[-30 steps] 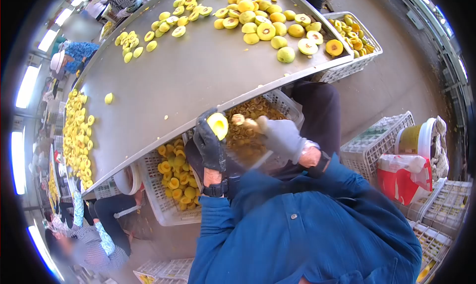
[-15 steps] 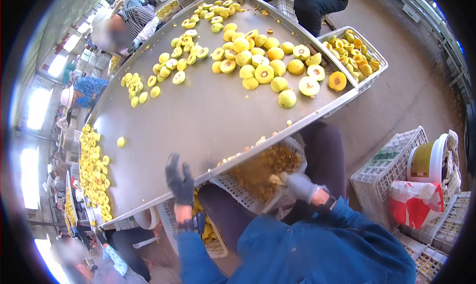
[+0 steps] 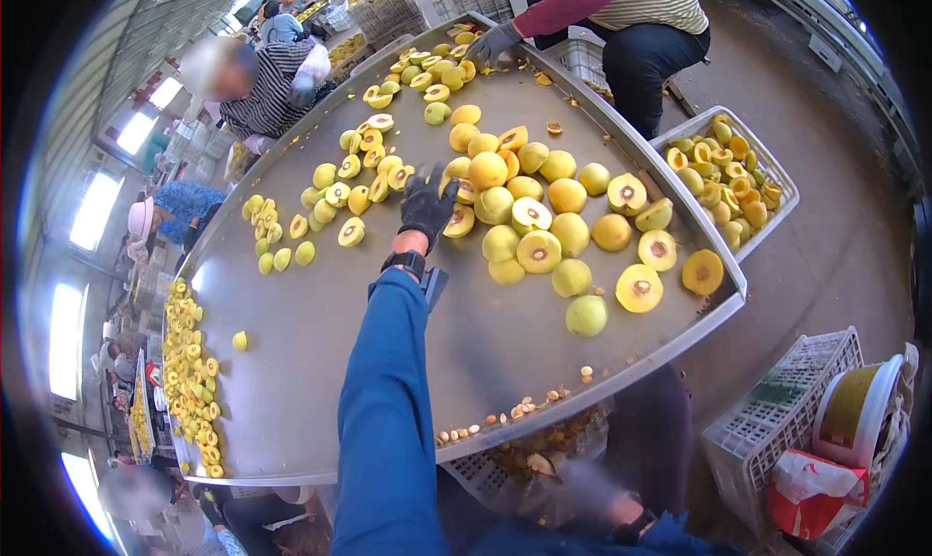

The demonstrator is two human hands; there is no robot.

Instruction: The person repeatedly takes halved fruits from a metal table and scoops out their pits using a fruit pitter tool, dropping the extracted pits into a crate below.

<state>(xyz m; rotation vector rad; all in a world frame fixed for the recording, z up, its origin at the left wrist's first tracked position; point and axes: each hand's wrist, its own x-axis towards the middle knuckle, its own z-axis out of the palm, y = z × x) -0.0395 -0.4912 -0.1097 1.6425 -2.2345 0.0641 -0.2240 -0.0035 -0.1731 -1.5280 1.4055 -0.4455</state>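
My left hand [image 3: 428, 207], in a black glove, reaches over the metal table [image 3: 320, 362] with its fingers spread at the edge of a group of yellow fruit halves [image 3: 539, 251]. The fingertips are beside or touching a few halves. Low in the view, past the near table edge, my right hand [image 3: 582, 491] wears a grey glove and is smeared by motion. A small tool with a light-coloured end [image 3: 542, 466] projects from it over a crate of pits [image 3: 578, 440]. Small pits [image 3: 525, 407] lie along the near table edge.
A co-worker's gloved hand [image 3: 495, 44] touches fruit at the far edge. Another person in stripes [image 3: 267, 95] sits at the left. A crate of fruit [image 3: 782, 182] stands right of the table; an empty-looking crate [image 3: 777, 430], bucket [image 3: 847, 415] and red bag [image 3: 817, 493] are lower right.
My left hand held a fruit half a second ago, then let it go, and has moved up across the table to the fruit. My right hand has stayed low with the tool. The view has shifted.
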